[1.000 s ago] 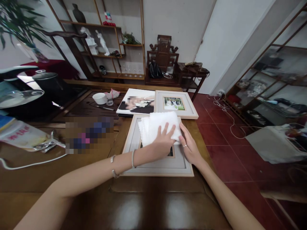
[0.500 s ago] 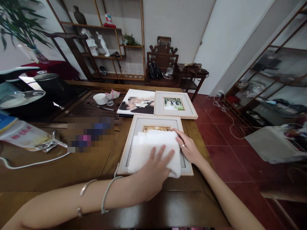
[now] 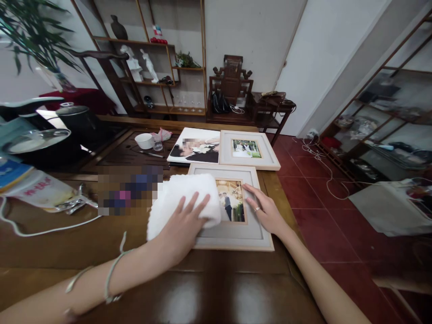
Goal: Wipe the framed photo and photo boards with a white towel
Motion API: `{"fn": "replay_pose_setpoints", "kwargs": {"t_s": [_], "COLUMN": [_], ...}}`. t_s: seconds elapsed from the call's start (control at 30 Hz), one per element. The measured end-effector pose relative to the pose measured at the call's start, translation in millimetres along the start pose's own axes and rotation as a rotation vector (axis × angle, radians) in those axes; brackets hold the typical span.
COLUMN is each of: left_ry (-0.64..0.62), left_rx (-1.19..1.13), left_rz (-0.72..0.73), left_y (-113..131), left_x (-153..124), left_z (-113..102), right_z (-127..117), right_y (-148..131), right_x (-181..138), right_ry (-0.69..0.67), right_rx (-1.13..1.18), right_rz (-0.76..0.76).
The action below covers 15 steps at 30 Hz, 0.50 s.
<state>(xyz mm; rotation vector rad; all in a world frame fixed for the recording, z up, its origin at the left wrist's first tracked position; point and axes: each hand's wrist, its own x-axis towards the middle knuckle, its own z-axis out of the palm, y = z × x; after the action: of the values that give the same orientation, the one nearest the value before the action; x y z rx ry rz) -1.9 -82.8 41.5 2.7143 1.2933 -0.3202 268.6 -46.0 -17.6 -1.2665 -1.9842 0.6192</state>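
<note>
Left hand [image 3: 184,222] and right hand [image 3: 269,216] splayed, I might overpush the cloth [image 3: 184,189], sliding the frame [image 3: 232,231] past the surface [image 3: 209,263]'s right edge.

Between seven and eight o'clock, the left forearm [image 3: 143,267] wears a thin, pale grey-green cord bracelet [image 3: 108,280], its loose end pointing just past twelve. Farther up sits an open, silvery bangle [image 3: 76,280]. A silvery ring [image 3: 257,209] circles a right hand [image 3: 270,217] finger.

White cloth [image 3: 177,191] — pale beige frame [image 3: 236,247] — dark red floor tiles [image 3: 313,234].
</note>
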Motion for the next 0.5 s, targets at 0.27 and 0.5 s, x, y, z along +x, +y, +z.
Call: {"fn": "replay_pose_setpoints", "kwargs": {"t_s": [0.27,0.5], "left_ry": [0.504,0.279], "left_rx": [0.07,0.2], "left_rz": [-0.132,-0.106], "left_y": [-44.6,-27.1], "left_x": [71.7,84.2], "left_z": [-11.2,-0.3], "right_z": [-0.4,-1.6], "right_y": [1.1,-1.0], "right_x": [-0.4,-0.3], "right_ry": [0.009,0.0], "right_rx": [-0.017,0.005], "right_rz": [-0.015,0.006]}}
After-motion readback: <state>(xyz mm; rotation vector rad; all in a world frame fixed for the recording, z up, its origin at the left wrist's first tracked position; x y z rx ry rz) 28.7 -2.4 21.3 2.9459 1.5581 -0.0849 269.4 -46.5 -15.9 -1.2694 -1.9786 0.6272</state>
